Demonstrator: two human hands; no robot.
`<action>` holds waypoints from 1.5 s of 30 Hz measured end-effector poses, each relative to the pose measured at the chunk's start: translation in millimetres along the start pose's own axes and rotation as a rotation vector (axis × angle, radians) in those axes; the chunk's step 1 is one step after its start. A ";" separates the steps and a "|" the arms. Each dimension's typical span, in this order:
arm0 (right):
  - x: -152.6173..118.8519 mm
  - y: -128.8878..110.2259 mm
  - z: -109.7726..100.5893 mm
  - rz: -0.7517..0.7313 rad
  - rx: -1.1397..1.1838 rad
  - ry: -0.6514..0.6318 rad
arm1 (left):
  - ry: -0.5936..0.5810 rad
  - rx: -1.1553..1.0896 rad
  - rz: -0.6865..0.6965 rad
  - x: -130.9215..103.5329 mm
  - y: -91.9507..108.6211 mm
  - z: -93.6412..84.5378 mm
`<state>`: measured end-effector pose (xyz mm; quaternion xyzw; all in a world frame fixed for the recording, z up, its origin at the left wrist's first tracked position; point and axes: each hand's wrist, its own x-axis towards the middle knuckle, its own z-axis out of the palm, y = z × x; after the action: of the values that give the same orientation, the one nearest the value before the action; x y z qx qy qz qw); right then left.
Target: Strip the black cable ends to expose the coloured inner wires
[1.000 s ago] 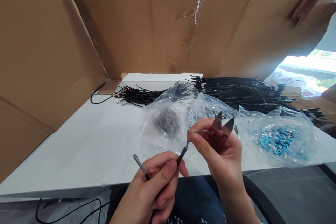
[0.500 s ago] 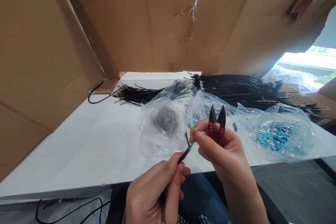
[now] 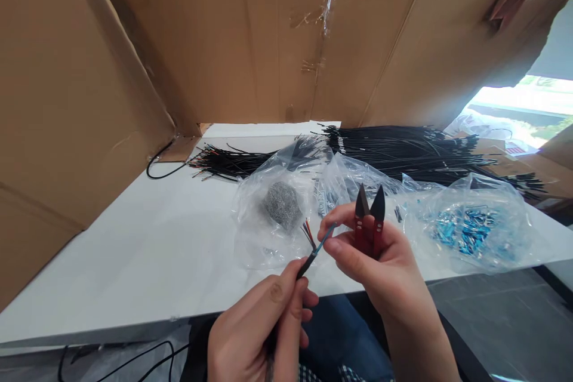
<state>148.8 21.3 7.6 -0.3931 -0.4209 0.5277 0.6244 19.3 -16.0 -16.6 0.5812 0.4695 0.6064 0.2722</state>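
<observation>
A black cable [image 3: 306, 267] is pinched between the thumb and fingers of my left hand [image 3: 264, 322], its stripped end pointing up. Thin orange and dark wires [image 3: 308, 234] fan out from that end, and a blue wire [image 3: 326, 239] bends off to the right. Red-handled thread snips [image 3: 369, 221] sit in my right hand [image 3: 376, 256], blades up and spread apart, held by the curled fingers. The right thumb and index finger are parted around the blue wire's tip; whether they touch it is hard to tell.
A clear bag with a grey wire-like ball [image 3: 283, 204] lies on the white table [image 3: 134, 250]. Behind are bundles of black cables [image 3: 403, 146]. At right is a bag of blue-and-silver bits [image 3: 470, 230]. Cardboard walls [image 3: 215, 42] enclose the back and left.
My right thumb and index finger have opened from their pinch on the blue wire, which now stands out freely. My left hand with the cable has shifted slightly left and down.
</observation>
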 end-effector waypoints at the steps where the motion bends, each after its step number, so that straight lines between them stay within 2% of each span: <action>1: -0.1 0.1 0.1 -0.014 -0.008 0.007 | -0.001 -0.016 -0.020 0.5 1.3 0.3; 5: -1.3 0.8 1.4 -0.085 -0.029 0.036 | -0.066 -0.141 -0.156 5.8 4.2 -1.5; 10: -2.5 0.8 3.6 -0.109 -0.090 0.012 | -0.380 -0.505 -0.650 14.3 3.2 -9.3; 12: -2.6 0.9 3.9 -0.105 -0.113 0.001 | -0.418 -0.616 -0.746 16.3 3.4 -12.2; 16: -2.8 1.6 3.9 -0.097 -0.130 0.005 | -0.457 -0.692 -0.867 19.0 3.5 -16.4; 20: -2.3 2.6 4.1 -0.093 -0.143 0.014 | -0.580 -0.805 -0.924 22.0 1.2 -18.7; 23: -1.3 2.9 4.8 -0.099 -0.137 0.009 | -0.591 -0.925 -0.971 24.9 -0.6 -19.0; 29: -2.3 1.6 8.3 -0.107 -0.090 0.011 | -0.816 -1.214 -0.979 31.6 -7.1 -21.3; 35: -1.8 2.9 7.6 -0.111 -0.080 -0.006 | -0.817 -1.326 -1.047 32.8 -10.0 -22.8; 37: -1.4 3.1 7.3 -0.104 -0.085 0.012 | -0.772 -1.320 -1.065 32.1 -9.5 -22.8; 41: -1.5 2.5 7.9 -0.108 -0.088 0.016 | -0.769 -1.277 -1.052 32.3 -6.8 -23.4; 43: -2.3 1.7 8.5 -0.106 -0.102 0.012 | -0.800 -1.220 -1.021 32.2 -5.4 -23.9; 45: -3.4 0.6 9.2 -0.097 -0.112 0.024 | -0.777 -1.131 -0.990 30.7 -4.0 -24.1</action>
<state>139.6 18.5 9.8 -0.4127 -0.4608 0.4676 0.6314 -10.1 6.5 -3.6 0.2520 0.1685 0.3178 0.8984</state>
